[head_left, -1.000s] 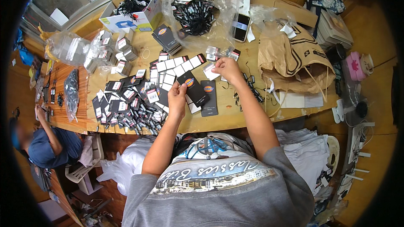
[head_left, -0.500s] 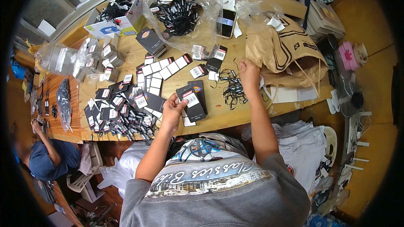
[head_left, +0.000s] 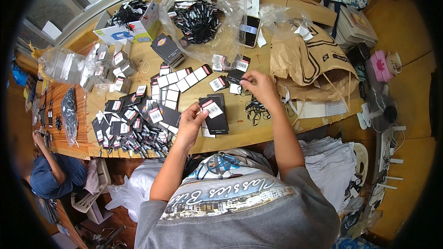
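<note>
My left hand [head_left: 190, 122] grips a small stack of black hang tags [head_left: 216, 119], thumb on top beside a white barcode sticker [head_left: 212, 109]. My right hand [head_left: 260, 86] is pinched at the right edge of a black card [head_left: 235, 76] lying on the table; what sits between its fingertips is too small to make out. Just below that hand lies a tangle of black tag strings [head_left: 256, 112], partly covered by my forearm. Left of my left hand spreads a heap of stickered tags with black strings [head_left: 138, 131].
Strips of white stickers [head_left: 184, 83] and a stack of black cards [head_left: 167, 50] lie beyond my hands. Farther back are a box of black strings [head_left: 152, 20], a clear bag [head_left: 226, 41] and a phone [head_left: 248, 31]. A paper bag [head_left: 309, 60] stands right; another person [head_left: 57, 175] sits left.
My right hand has moved left from above the string tangle to the black card. The tags in my left hand, fanned apart before, now overlap more closely.
</note>
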